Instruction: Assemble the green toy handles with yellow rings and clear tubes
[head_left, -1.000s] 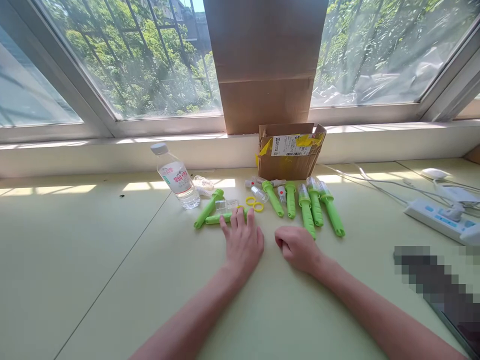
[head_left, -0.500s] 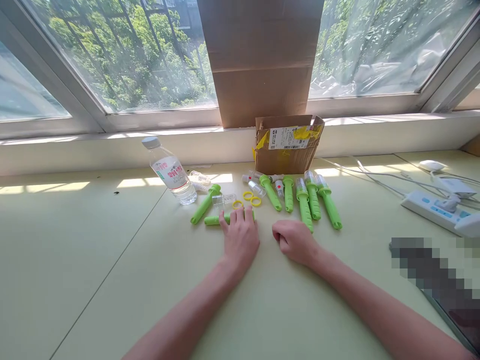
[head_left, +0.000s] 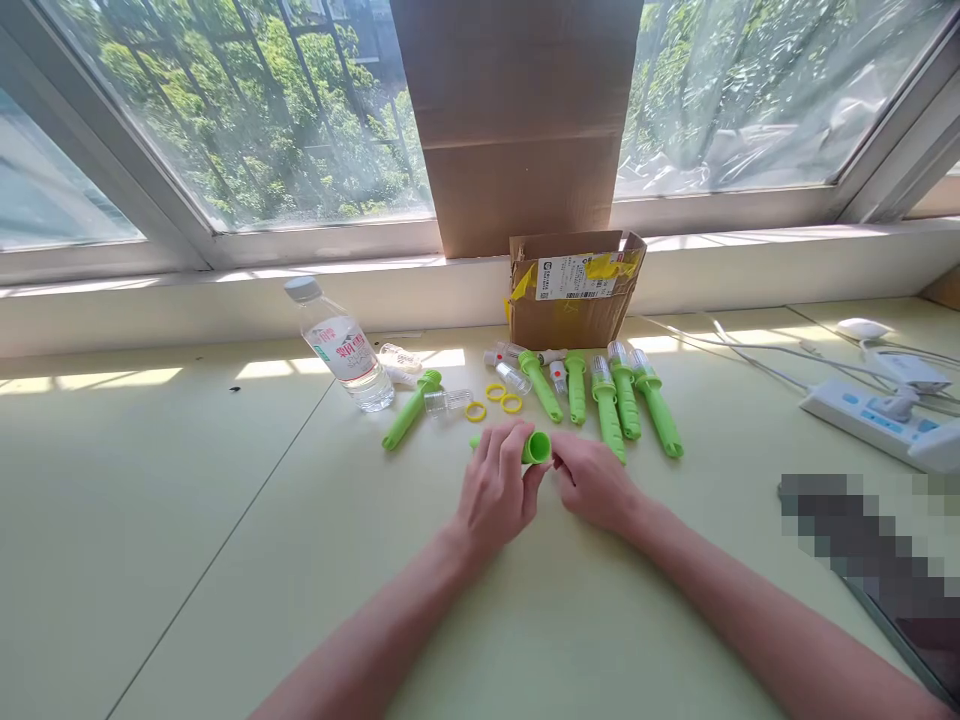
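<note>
My left hand (head_left: 495, 485) is closed around a green plastic handle (head_left: 537, 448), whose round hollow end faces me and to the right. Right beside that open end, my right hand (head_left: 596, 482) is curled with its fingers pressed together; what they hold, if anything, is hidden. Beyond my hands lie several yellow rings (head_left: 511, 403) and a clear ribbed plastic cap (head_left: 448, 402). Another green handle (head_left: 409, 412) lies to the left. On the right, several green handles with clear caps (head_left: 658, 410) lie in a row.
A water bottle (head_left: 346, 350) stands at the back left. Behind the parts is an open cardboard box (head_left: 570, 315). To the right are a white power strip (head_left: 874, 415) with cables and a dark, pixelated object (head_left: 885, 570) on the table (head_left: 225, 600).
My left hand has picked the green handle up off the table and brought it rightward, turning its hollow end toward my right hand. My right hand has barely moved.
</note>
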